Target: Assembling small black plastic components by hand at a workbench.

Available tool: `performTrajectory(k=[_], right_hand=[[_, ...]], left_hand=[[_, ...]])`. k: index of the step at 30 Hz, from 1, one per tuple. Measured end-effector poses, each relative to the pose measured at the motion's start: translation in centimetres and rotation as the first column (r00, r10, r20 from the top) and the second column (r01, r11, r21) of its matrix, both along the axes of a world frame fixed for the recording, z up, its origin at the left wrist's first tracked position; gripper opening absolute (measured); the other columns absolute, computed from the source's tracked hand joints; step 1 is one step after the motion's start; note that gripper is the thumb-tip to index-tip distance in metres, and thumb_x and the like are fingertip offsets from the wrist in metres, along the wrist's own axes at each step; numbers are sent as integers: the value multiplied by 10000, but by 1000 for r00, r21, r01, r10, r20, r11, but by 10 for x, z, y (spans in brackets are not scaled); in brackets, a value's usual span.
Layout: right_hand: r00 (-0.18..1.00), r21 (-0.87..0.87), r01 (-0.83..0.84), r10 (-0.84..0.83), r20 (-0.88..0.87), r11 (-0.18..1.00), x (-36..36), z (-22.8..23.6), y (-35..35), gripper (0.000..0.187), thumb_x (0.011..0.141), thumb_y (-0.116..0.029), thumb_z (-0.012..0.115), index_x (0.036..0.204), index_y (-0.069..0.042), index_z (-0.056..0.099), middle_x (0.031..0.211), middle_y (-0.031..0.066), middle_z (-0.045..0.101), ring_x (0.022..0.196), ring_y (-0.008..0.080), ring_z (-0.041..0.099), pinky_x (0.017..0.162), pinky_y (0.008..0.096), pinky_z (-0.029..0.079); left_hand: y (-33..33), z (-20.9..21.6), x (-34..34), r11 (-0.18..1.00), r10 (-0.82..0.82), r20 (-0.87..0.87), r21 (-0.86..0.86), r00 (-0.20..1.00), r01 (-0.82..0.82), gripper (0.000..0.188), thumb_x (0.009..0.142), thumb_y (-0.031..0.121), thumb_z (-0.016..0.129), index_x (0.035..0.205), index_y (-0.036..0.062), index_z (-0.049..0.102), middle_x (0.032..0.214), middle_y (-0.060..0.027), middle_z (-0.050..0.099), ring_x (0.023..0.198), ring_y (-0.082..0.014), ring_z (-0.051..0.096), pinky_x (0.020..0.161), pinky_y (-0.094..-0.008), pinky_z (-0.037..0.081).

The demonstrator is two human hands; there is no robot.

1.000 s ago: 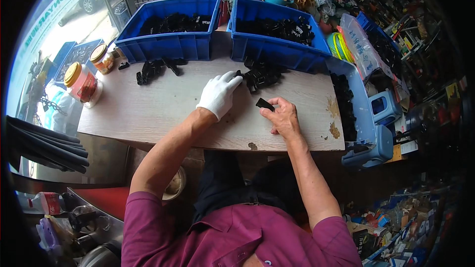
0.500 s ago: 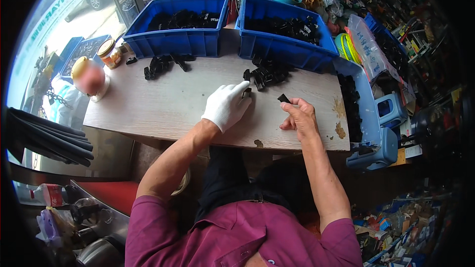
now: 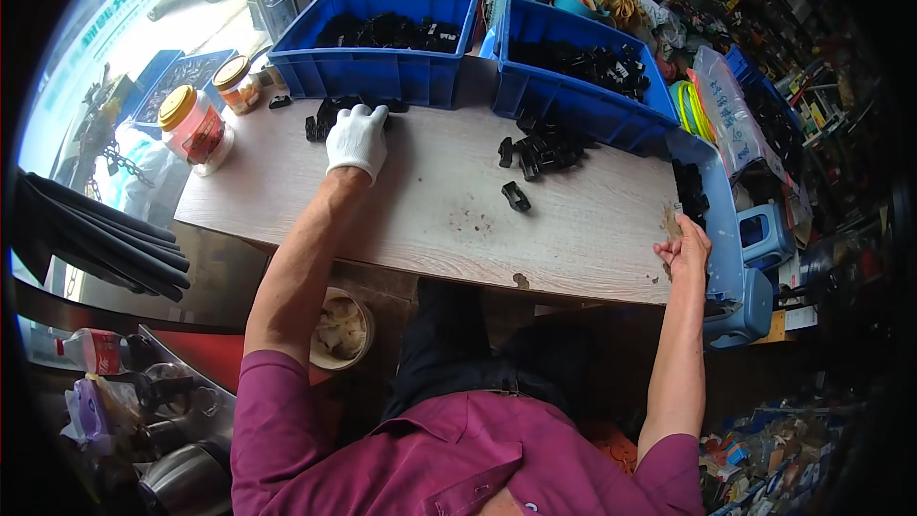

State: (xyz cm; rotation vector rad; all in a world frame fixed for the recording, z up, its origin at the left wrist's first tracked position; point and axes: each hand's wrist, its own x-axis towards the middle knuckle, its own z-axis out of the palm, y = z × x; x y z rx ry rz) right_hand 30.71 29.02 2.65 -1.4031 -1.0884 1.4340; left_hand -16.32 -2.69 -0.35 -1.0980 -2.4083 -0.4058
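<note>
My left hand (image 3: 357, 141), in a white glove, reaches to a small pile of black plastic parts (image 3: 317, 126) at the far left of the table. Its fingers curl down over the parts, and the fingertips are hidden. My bare right hand (image 3: 686, 248) is at the table's right edge, beside a light blue bin (image 3: 726, 239) with black parts (image 3: 690, 193) in it. The fingers are bent together, and whatever they hold is too small to make out. A single black plastic part (image 3: 516, 196) lies mid-table, just in front of a larger pile of black parts (image 3: 552, 153).
Two blue crates (image 3: 382, 76) (image 3: 583, 107) of black parts stand along the table's (image 3: 430, 229) back edge. Two lidded jars (image 3: 198, 129) (image 3: 237, 84) are at the left. Light blue stools (image 3: 764, 234) stand beyond the bin. A bucket (image 3: 341, 330) sits below the front edge.
My left hand has moved left from mid-table to the left pile, leaving a black part on the table. My right hand has moved right, from mid-table to the bin's edge.
</note>
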Motion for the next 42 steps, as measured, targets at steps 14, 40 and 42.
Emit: performTrajectory(k=[14,40,42], right_hand=[[853,-42,-511,513,93,858,-103,17,-105,394,837,-211,840,1122,-28,638,535,-11,500,403,110,533,457,316,576],[528,-41,-744,625,575,667,-171,27,-157,371,811,-244,823,1088,-25,709,617,11,572,420,98,473,354,285,431],[482,-67,-764,636,603,642,-170,24,-153,351,794,-302,819,1060,-83,748,709,68,684,465,162,612,394,307,535]], left_hand=[[17,-2,42,973,-170,16,158,985,165,145,915,226,667,1009,195,773,944,-74,744,926,-334,688,767,-451,579],[20,5,79,913,-349,63,250,935,323,204,880,187,702,1074,139,746,1016,-84,759,995,-334,684,848,-440,572],[19,3,74,889,-442,102,180,891,420,242,894,152,678,1129,129,733,1046,-100,754,1002,-337,684,859,-431,569]])
